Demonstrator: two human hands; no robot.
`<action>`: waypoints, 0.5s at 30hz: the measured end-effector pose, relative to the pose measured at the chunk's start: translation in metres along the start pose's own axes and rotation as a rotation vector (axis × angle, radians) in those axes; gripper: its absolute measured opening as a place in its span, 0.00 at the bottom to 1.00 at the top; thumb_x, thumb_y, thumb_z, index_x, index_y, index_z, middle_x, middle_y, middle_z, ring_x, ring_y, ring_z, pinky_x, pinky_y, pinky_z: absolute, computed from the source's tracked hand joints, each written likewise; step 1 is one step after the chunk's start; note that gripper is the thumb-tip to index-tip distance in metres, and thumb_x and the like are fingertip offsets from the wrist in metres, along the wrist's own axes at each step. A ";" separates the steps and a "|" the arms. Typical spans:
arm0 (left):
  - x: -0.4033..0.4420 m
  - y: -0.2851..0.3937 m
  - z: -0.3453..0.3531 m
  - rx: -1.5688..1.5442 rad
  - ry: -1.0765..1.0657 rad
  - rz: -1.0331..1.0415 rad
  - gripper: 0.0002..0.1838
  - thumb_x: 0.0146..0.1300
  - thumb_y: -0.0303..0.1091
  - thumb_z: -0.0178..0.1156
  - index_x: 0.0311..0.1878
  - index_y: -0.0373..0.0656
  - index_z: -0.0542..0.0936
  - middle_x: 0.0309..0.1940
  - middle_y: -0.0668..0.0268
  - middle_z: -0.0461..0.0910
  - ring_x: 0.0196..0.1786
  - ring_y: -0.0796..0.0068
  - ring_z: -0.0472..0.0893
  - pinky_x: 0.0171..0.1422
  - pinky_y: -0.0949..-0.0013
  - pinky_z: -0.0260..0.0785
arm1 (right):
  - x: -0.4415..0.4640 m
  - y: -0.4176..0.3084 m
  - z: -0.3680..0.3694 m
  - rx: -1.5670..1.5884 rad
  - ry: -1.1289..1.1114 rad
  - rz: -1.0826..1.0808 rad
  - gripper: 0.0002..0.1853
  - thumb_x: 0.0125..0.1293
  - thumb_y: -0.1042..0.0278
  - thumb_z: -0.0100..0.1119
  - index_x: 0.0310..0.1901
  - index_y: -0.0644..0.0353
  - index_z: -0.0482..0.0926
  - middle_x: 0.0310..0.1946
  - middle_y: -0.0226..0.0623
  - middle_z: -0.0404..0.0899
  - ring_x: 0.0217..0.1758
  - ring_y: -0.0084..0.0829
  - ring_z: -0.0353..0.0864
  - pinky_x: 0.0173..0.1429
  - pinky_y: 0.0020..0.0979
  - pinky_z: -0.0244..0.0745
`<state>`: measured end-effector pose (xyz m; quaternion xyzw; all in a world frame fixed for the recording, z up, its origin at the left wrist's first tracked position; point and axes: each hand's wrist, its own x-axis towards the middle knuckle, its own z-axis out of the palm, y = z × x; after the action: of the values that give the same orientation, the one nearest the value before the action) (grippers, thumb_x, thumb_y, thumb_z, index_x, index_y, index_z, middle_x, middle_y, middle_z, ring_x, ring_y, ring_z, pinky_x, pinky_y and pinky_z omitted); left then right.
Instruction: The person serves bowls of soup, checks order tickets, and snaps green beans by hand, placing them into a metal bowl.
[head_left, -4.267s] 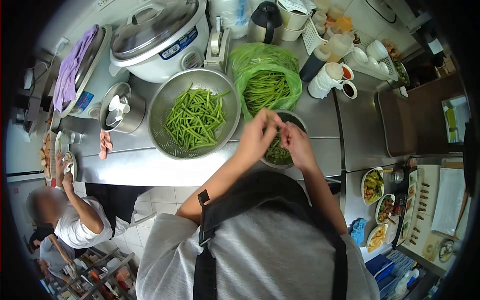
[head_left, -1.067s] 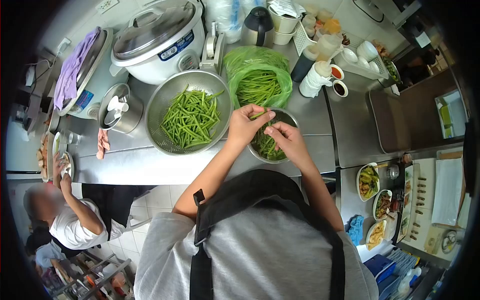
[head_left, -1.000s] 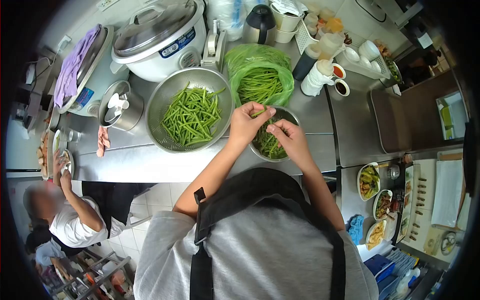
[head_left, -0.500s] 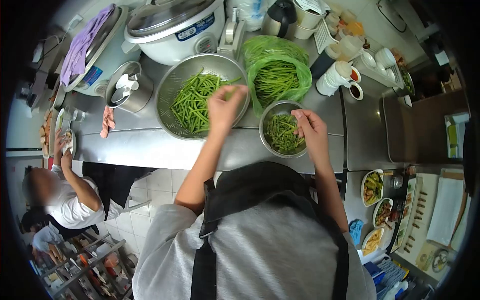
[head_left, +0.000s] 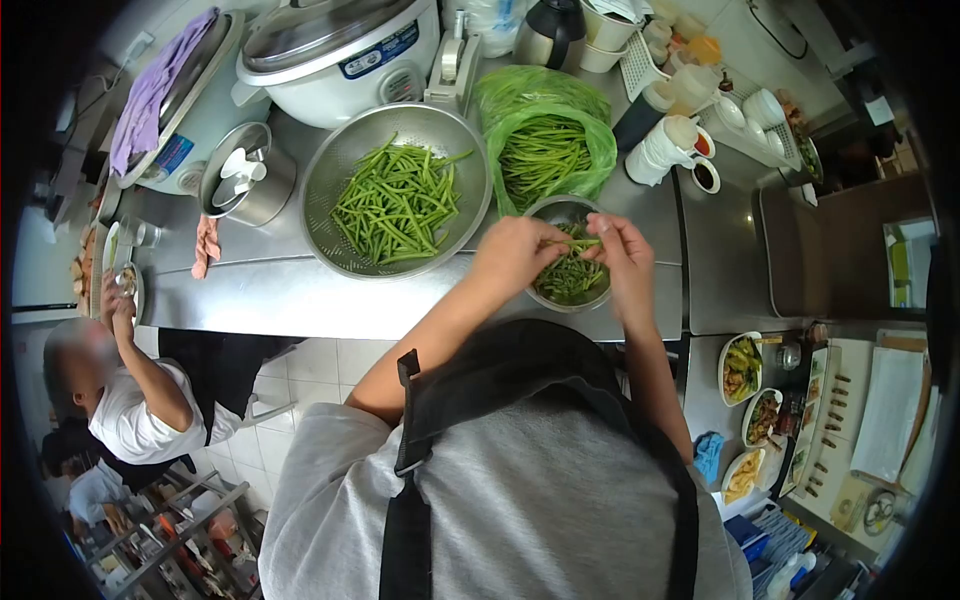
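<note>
Over a small metal bowl [head_left: 545,211], my left hand [head_left: 512,258] and my right hand [head_left: 630,265] pinch a green bean [head_left: 581,243] between them. Bean trimmings [head_left: 572,278] lie in the bowl, partly hidden under my fingers. To the left, a wide perforated metal colander [head_left: 318,205] holds a pile of cut green beans [head_left: 395,205]. Just behind the small bowl, a green plastic bag [head_left: 500,85] stands open, with long uncut green beans [head_left: 545,160] showing inside.
Rice cookers [head_left: 325,60] line the back of the steel counter [head_left: 350,305]. A metal pot [head_left: 262,185] with ladles stands left of the colander. Sauce bottles [head_left: 645,115] and small sauce cups [head_left: 705,177] are at right. Another person [head_left: 150,400] sits at far left, handling a dish.
My left hand has moved right, from above the colander to the small bowl, and meets my right hand at a bean. The right hand stays over the bowl.
</note>
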<state>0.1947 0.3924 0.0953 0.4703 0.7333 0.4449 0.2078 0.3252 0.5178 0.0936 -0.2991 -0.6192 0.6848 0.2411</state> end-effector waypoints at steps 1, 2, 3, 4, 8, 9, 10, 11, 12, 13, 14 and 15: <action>0.000 -0.004 -0.003 0.031 0.002 -0.003 0.11 0.55 0.29 0.66 0.42 0.41 0.86 0.31 0.53 0.84 0.31 0.60 0.84 0.38 0.65 0.74 | 0.002 0.000 -0.007 -0.059 0.035 -0.041 0.13 0.72 0.64 0.55 0.50 0.64 0.80 0.42 0.33 0.80 0.32 0.17 0.76 0.42 0.21 0.75; 0.000 -0.010 -0.007 0.064 0.006 -0.007 0.11 0.55 0.29 0.66 0.42 0.42 0.86 0.31 0.53 0.84 0.31 0.60 0.84 0.38 0.64 0.75 | 0.004 0.000 -0.014 -0.117 0.067 -0.083 0.13 0.71 0.65 0.55 0.51 0.63 0.80 0.44 0.34 0.81 0.32 0.17 0.77 0.43 0.21 0.75; 0.000 -0.014 -0.011 0.099 0.013 -0.009 0.11 0.54 0.29 0.66 0.42 0.43 0.86 0.31 0.54 0.84 0.30 0.61 0.84 0.38 0.64 0.75 | 0.005 0.003 -0.021 -0.153 0.052 -0.102 0.13 0.71 0.66 0.55 0.51 0.63 0.81 0.44 0.33 0.82 0.33 0.18 0.77 0.42 0.21 0.75; 0.000 -0.016 -0.016 0.155 0.010 -0.036 0.10 0.55 0.30 0.66 0.41 0.45 0.87 0.30 0.56 0.84 0.29 0.61 0.84 0.37 0.63 0.75 | 0.007 0.006 -0.026 -0.190 0.034 -0.122 0.13 0.70 0.66 0.56 0.51 0.62 0.81 0.43 0.33 0.83 0.33 0.18 0.78 0.42 0.21 0.74; -0.003 -0.013 -0.024 0.259 0.026 -0.043 0.09 0.55 0.31 0.66 0.40 0.46 0.87 0.30 0.58 0.84 0.30 0.60 0.83 0.37 0.62 0.75 | 0.007 0.011 -0.030 -0.476 -0.131 -0.135 0.12 0.68 0.67 0.58 0.49 0.61 0.83 0.35 0.30 0.85 0.33 0.18 0.79 0.39 0.23 0.73; -0.004 -0.013 -0.023 0.274 0.040 -0.030 0.09 0.54 0.31 0.66 0.40 0.46 0.87 0.30 0.59 0.84 0.30 0.60 0.83 0.37 0.62 0.74 | 0.005 0.011 -0.027 -0.483 -0.138 -0.126 0.11 0.68 0.66 0.59 0.47 0.62 0.83 0.33 0.31 0.85 0.32 0.18 0.78 0.38 0.24 0.73; -0.004 -0.013 -0.021 0.289 0.054 -0.018 0.09 0.54 0.31 0.66 0.39 0.47 0.87 0.30 0.59 0.84 0.31 0.59 0.83 0.37 0.61 0.74 | 0.001 0.007 -0.020 -0.490 -0.145 -0.117 0.11 0.67 0.66 0.59 0.46 0.63 0.83 0.31 0.32 0.85 0.31 0.18 0.78 0.37 0.25 0.73; -0.004 -0.013 -0.020 0.296 0.064 -0.001 0.09 0.54 0.31 0.66 0.39 0.47 0.87 0.30 0.58 0.84 0.31 0.59 0.83 0.37 0.61 0.74 | -0.001 0.003 -0.014 -0.498 -0.151 -0.109 0.11 0.67 0.65 0.60 0.44 0.63 0.84 0.29 0.32 0.84 0.30 0.18 0.78 0.36 0.25 0.72; -0.005 -0.013 -0.019 0.302 0.074 0.016 0.09 0.54 0.31 0.66 0.39 0.47 0.87 0.31 0.58 0.84 0.31 0.59 0.83 0.37 0.60 0.74 | -0.002 -0.001 -0.012 -0.544 -0.189 -0.088 0.11 0.66 0.65 0.61 0.42 0.64 0.83 0.28 0.34 0.84 0.28 0.19 0.77 0.35 0.26 0.72; -0.005 -0.013 -0.017 0.307 0.084 0.034 0.09 0.53 0.31 0.66 0.39 0.47 0.87 0.31 0.58 0.84 0.31 0.58 0.83 0.38 0.60 0.74 | -0.003 -0.005 -0.010 -0.589 -0.227 -0.067 0.11 0.66 0.64 0.61 0.41 0.65 0.83 0.27 0.35 0.83 0.27 0.19 0.76 0.34 0.26 0.71; -0.005 -0.012 -0.016 0.323 0.096 0.044 0.09 0.53 0.31 0.67 0.38 0.47 0.87 0.30 0.59 0.84 0.32 0.59 0.82 0.39 0.60 0.74 | -0.003 -0.007 -0.009 -0.635 -0.264 -0.045 0.11 0.65 0.64 0.62 0.39 0.65 0.83 0.25 0.37 0.82 0.26 0.19 0.76 0.34 0.26 0.71; -0.005 -0.011 -0.015 0.339 0.108 0.055 0.09 0.52 0.31 0.67 0.38 0.47 0.87 0.30 0.60 0.84 0.33 0.59 0.82 0.40 0.60 0.74 | -0.004 -0.007 -0.009 -0.651 -0.259 -0.052 0.11 0.65 0.64 0.62 0.38 0.66 0.82 0.24 0.38 0.81 0.25 0.20 0.75 0.33 0.26 0.70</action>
<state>0.1812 0.3796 0.0933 0.4937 0.7949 0.3450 0.0737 0.3335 0.5222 0.1001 -0.2549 -0.8380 0.4773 0.0699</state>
